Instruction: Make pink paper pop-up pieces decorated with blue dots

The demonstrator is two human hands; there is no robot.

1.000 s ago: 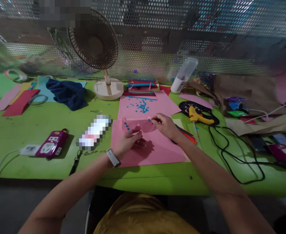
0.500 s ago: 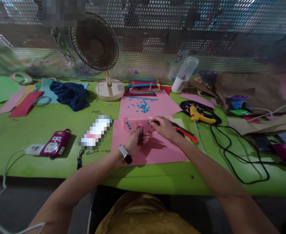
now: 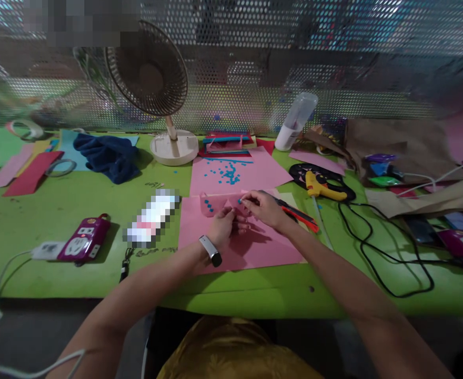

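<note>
1. Left hand [image 3: 224, 230], silver-banded watch [image 3: 210, 250] at wrist: holds small pink paper cutout [image 3: 218, 204] by its lower edge, above large flat pink paper sheet [image 3: 200, 258] on green table [image 3: 97, 281].
2. Right hand [image 3: 265, 208]: fingertips drawn together at small blue square [image 3: 240, 201], cutout's right half; cannot tell whether gripping it.
3. Beyond: second pink sheet [image 3: 205, 187], scattered with blue bits [image 3: 232, 173].
4. Farther: round-headed fan [image 3: 151, 78], cream base.
</note>
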